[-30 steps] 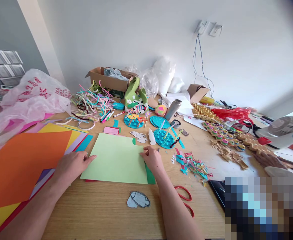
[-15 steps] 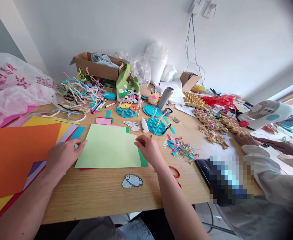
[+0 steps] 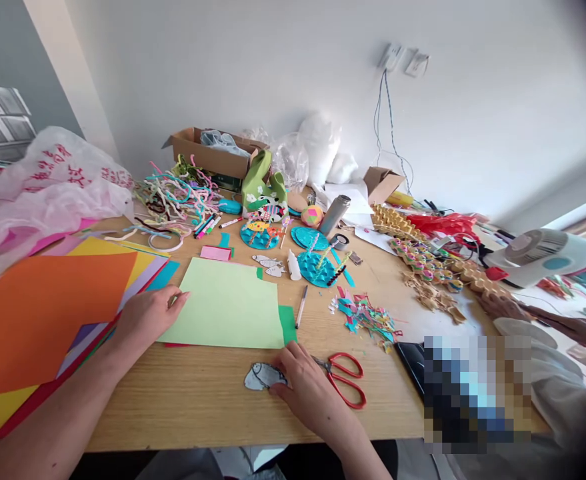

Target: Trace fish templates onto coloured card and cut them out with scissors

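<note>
A pale green sheet [image 3: 227, 303] lies on the table over green and red paper. At its left edge is my left hand [image 3: 153, 310], thumb and fingertips close together; whether they pinch the paper is unclear. My right hand [image 3: 305, 383] is over the right end of a paper fish cutout [image 3: 260, 376], fingers bent down on it, their tips partly hidden. Red-handled scissors [image 3: 345, 379] lie just right of that hand, and a pen [image 3: 301, 307] is above it. More fish cutouts [image 3: 269, 264] lie beyond the sheet.
Stacked coloured paper [image 3: 47, 300] covers the left side. Behind are pipe cleaners [image 3: 177, 193], a cardboard box [image 3: 207, 150], a glue bottle [image 3: 293, 265] and a metal flask [image 3: 335, 215]. Paper scraps [image 3: 367, 313] lie right of the pen. Another person's hand [image 3: 503, 307] is at the far right.
My right hand has moved from the green sheet's right edge down to the fish cutout, uncovering the pen and scissors. My left hand stays by the sheet's left edge. The view has shifted slightly.
</note>
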Demonstrator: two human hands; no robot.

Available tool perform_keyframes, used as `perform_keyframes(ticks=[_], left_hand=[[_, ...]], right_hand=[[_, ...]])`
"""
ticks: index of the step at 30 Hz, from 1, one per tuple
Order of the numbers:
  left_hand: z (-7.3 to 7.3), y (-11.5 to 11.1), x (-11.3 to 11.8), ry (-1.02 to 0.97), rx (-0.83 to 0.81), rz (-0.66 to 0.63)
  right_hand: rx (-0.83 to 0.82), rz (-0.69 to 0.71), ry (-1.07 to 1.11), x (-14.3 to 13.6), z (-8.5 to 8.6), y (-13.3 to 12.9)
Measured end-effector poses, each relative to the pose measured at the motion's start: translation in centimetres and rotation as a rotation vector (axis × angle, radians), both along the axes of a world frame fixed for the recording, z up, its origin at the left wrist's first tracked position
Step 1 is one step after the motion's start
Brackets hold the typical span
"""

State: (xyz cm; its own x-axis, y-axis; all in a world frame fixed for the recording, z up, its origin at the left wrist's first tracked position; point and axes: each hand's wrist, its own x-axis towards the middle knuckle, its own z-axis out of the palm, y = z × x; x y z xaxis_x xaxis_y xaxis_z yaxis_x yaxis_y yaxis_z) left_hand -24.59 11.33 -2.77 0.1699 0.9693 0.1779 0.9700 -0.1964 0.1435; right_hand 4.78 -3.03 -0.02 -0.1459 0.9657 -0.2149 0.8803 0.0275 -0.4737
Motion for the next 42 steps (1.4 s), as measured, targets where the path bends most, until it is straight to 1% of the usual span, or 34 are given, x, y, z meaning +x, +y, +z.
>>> perform_keyframes(ticks=[3,6,9,11,14,16,18,19,20,22,25,28,31,37,39,42], left_hand=[[0.1,-0.1,0.2,0.004,0.005,-0.001],[0.5,-0.2,0.5,-0.019,-0.008,-0.005],[1.2,-0.4,0.7,-0.05,-0.034,-0.025],[2.0,-0.5,0.9,-0.073,-0.076,-0.047],[3.1,-0.6,2.4,-0.127,-0.136,-0.144],[3.6,-0.6,4.4,-0.154,-0.124,-0.282],[3.7,-0.5,7.0,-0.14,-0.092,-0.407],[3.7,-0.4,8.4,-0.138,-0.071,-0.449],[3.5,-0.2,9.7,-0.147,-0.043,-0.464],[2.9,0.2,11.9,-0.156,-0.007,-0.464],[1.5,0.8,13.9,-0.147,0.017,-0.461],[0.1,1.0,14.5,-0.122,0.018,-0.467],[-0.8,0.9,14.5,-0.102,0.016,-0.479],[-1.3,0.7,14.5,-0.017,0.023,-0.509],[-1.5,0.8,14.6,0.01,0.021,-0.518],[-1.8,0.8,14.6,0.015,0.034,-0.518]], right_hand=[[0.007,-0.026,0.007,-0.2,0.0,-0.2],[0.037,-0.012,-0.016,-0.3,0.0,-0.6],[0.088,-0.012,0.005,0.3,0.2,-1.0],[0.139,-0.021,0.06,1.0,0.7,-0.8],[0.259,-0.005,0.119,2.3,1.7,1.3],[0.345,0.014,0.121,2.9,2.2,3.9],[0.421,0.056,0.098,3.1,2.1,7.1],[0.453,0.068,0.065,3.0,1.8,8.8],[0.468,0.09,0.025,2.9,1.4,10.4],[0.465,0.138,-0.045,2.5,0.2,13.1],[0.452,0.17,-0.104,2.3,-1.6,15.3],[0.445,0.168,-0.107,2.5,-2.9,15.9],[0.436,0.161,-0.099,2.8,-3.5,15.9],[0.437,0.165,0.001,3.0,-3.7,15.9],[0.441,0.134,0.051,3.5,-3.8,15.8],[0.45,0.049,0.101,4.5,-4.1,15.7]])
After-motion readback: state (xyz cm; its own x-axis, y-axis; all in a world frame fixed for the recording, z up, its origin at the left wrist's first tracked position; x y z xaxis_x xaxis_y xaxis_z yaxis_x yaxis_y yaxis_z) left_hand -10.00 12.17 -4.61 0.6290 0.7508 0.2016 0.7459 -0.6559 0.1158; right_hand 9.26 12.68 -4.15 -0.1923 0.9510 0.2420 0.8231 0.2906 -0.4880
